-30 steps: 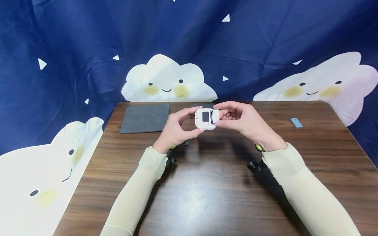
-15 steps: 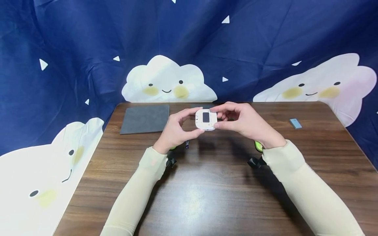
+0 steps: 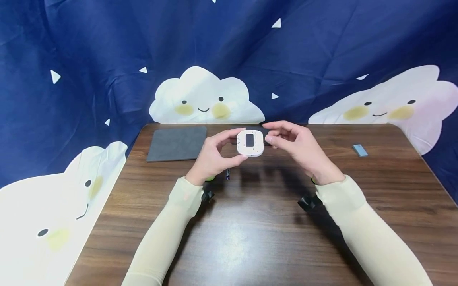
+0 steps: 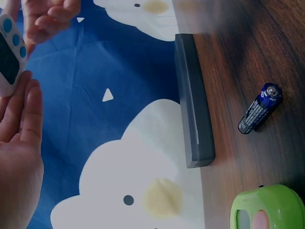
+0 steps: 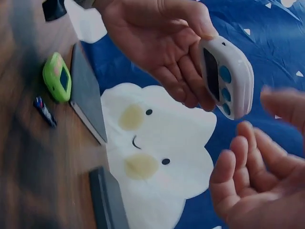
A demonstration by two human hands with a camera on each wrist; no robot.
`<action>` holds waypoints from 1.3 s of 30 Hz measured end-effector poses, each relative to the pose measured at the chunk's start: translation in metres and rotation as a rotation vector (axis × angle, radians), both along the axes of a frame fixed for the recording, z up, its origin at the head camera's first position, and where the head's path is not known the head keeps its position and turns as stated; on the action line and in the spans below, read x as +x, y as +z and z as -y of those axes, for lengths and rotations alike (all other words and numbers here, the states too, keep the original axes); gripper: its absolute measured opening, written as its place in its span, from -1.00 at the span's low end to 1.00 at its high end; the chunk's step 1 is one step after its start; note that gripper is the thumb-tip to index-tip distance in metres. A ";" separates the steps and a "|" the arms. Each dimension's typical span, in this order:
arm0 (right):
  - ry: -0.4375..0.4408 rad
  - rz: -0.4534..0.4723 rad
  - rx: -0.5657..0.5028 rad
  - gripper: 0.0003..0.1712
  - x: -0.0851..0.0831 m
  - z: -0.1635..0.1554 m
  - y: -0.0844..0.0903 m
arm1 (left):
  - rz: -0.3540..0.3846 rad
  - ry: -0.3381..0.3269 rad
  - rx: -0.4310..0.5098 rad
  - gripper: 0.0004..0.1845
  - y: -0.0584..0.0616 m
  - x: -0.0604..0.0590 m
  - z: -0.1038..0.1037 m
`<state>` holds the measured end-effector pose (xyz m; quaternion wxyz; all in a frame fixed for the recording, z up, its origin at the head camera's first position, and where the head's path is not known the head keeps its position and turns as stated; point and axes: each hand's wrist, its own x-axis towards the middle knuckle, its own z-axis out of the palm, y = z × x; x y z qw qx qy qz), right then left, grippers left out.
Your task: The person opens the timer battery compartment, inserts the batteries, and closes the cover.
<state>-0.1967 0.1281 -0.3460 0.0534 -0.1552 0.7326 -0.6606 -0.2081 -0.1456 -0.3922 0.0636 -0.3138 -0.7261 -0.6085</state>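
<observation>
My left hand pinches a white digital timer by its edges above the table, thumb below and fingers above. Its back faces the head camera, with a dark rectangle in the middle. No batteries show in the back. The right wrist view shows the front of the timer, with a dark screen and blue round buttons. Just right of the timer is my right hand, fingers loosely bent and apart from it, holding nothing. Below lies a dark blue battery on the table.
A green timer lies near the battery. Farther back are a grey flat pad and a dark box. A small blue box lies at right. Something green peeks out by my right wrist.
My right hand pushed the white battery cover leftward onto the timer's back, hiding the batteries, then let go and drew off to the right. My left hand keeps its grip.
</observation>
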 end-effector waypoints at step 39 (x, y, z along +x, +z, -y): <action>0.038 0.265 -0.118 -0.71 -0.002 0.000 -0.004 | -0.014 -0.029 -0.026 -0.26 -0.001 0.000 -0.001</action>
